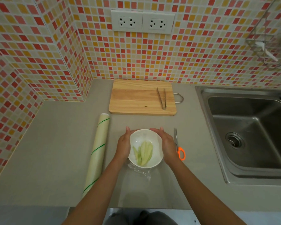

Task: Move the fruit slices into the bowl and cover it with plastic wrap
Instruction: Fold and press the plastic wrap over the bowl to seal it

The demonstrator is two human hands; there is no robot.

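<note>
Now we cup the bowl with left hand and right hand spread flat on its sides, pressing down plastic wrap (flimsy, clingy, easily torn).

Two bare forearms seen, entering frame from 6 o'clock edge, one from 7 o'clock, other from 5 o'clock. No sleeves worn over visible length; no watch, ring or bracelet seen. Left hand and right hand both uncovered, no gloves. Nails short, unpainted as far as can be told. At 6 o'clock edge, between forearms, dark grey garment glimpsed, folds visible; type of garment cannot be told.
</note>
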